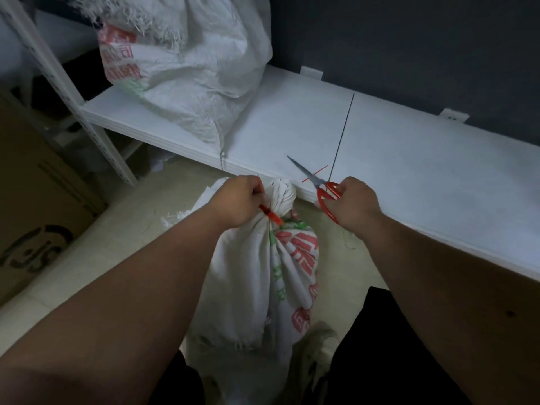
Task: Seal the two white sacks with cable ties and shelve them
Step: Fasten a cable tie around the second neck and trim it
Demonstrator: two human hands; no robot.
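A white sack (251, 276) with red and green print stands on the floor between my legs, its neck bunched and cinched by a red cable tie (273, 216). My left hand (238, 200) pinches the tie's tail beside the neck. My right hand (355, 204) grips red-handled scissors (317, 185), blades pointing up-left over the shelf edge. A loose red cable tie (317, 171) lies on the shelf under the blades. The second white sack (187, 68) sits on the white shelf (409, 171) at the back left, its frayed top loose.
A black cable tie (343, 133) lies along the shelf's middle seam. A cardboard box (38, 200) stands at left on the pale floor. The shelf's white upright post (67, 92) rises at left. A dark wall backs the shelf.
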